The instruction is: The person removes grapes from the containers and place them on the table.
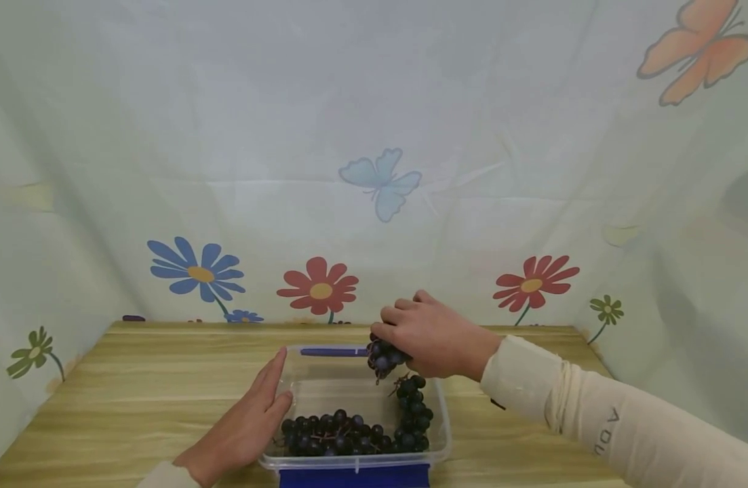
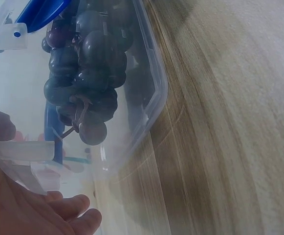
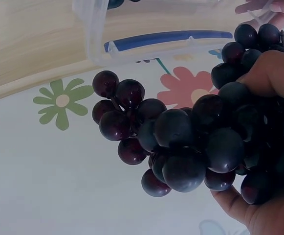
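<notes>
My right hand [image 1: 435,335] holds a bunch of dark grapes [image 1: 382,357] over the far right part of a clear plastic box [image 1: 355,463]. In the right wrist view, thumb and fingers are wrapped round the thick end of this bunch [image 3: 183,147], and its tip hangs free. Inside the box, one row of grapes [image 1: 331,439] lies along the near side and another bunch [image 1: 415,415] runs up the right side. My left hand [image 1: 245,421] rests against the box's left wall with its fingers straight. Through that wall, the left wrist view shows grapes [image 2: 88,68].
The box stands on a wood-grain table [image 1: 166,379]. A blue strip [image 1: 333,352] shows at its far side, and a wider blue piece [image 1: 354,476] at its near side. Behind the table hangs a pale cloth [image 1: 258,203] printed with flowers and butterflies.
</notes>
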### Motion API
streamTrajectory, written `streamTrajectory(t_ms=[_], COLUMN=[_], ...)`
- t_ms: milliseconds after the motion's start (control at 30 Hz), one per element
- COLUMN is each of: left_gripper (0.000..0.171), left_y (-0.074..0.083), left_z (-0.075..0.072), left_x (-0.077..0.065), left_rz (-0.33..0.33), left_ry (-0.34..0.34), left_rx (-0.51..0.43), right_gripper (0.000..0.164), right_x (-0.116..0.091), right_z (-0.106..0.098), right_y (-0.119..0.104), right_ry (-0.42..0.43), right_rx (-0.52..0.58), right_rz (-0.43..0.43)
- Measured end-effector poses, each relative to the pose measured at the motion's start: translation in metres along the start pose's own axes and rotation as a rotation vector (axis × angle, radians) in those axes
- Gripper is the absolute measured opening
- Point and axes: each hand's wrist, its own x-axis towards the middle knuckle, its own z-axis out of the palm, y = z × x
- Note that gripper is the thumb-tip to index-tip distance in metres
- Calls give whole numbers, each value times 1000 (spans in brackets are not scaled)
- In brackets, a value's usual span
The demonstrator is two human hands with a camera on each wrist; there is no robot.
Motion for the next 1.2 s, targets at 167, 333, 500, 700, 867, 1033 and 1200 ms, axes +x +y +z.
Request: streamTrajectory(t_ms=[167, 333, 500, 700, 867, 1033, 1200], left_gripper=[75, 75, 75, 76, 75, 75, 75], left_y=[-1, -1, 0, 0, 0, 1, 1], left_z=[0, 1, 1, 1, 1, 1, 1], left_x=[1, 0, 0, 0, 0, 0, 0], left_rz=[6, 2, -3, -9, -15, -12, -15], left_ry=[3, -3, -1, 0, -5, -7, -5], left_rx=[0, -9, -6, 0, -6, -11, -9], right_gripper=[51, 49, 50, 52, 51, 53, 53], right_x=[-3, -8, -12, -15, -18, -22, -24], right_z=[3, 5, 6, 6, 7, 10, 11], right_y=[2, 5, 9, 14, 20, 25, 32], right_ry=[9, 23, 26, 14, 9, 10, 19], right_rx=[4, 9, 28, 65, 83, 81, 85], right_rz=[10, 20, 36, 53, 60, 74, 84])
